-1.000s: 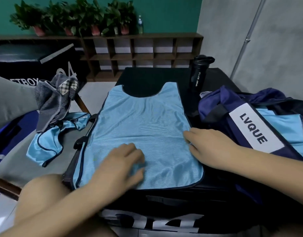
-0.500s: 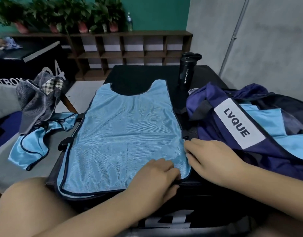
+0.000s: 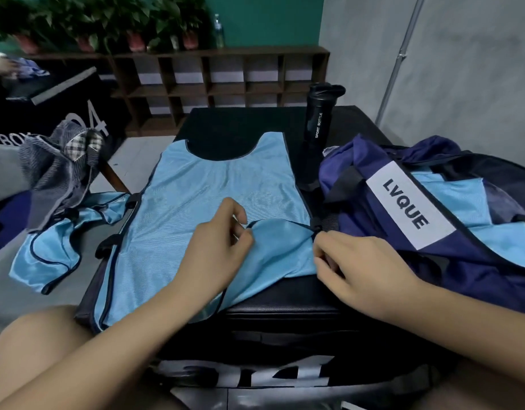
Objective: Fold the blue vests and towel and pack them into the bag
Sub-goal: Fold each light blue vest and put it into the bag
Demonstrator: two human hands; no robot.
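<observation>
A light blue mesh vest (image 3: pixel 208 196) lies flat on a black padded box (image 3: pixel 285 315), neck away from me. Its near right corner is lifted and turned up over the vest. My left hand (image 3: pixel 214 250) pinches that raised hem near the middle. My right hand (image 3: pixel 359 267) pinches the same hem at the vest's right edge. A second blue vest (image 3: pixel 57 244) lies crumpled at the left, with a grey striped towel (image 3: pixel 54 173) heaped behind it. The navy bag (image 3: pixel 433 241) marked LVQUE lies open at the right with light blue cloth inside.
A black sport bottle (image 3: pixel 317 137) stands upright between the vest and the bag. A brown shelf unit (image 3: pixel 225 81) with potted plants runs along the back wall. My bare knee (image 3: pixel 42 344) is at the lower left.
Both hands went from lying flat on the vest's lower edge to pinching it. The near right corner of the hem has come up off the box and folded upward.
</observation>
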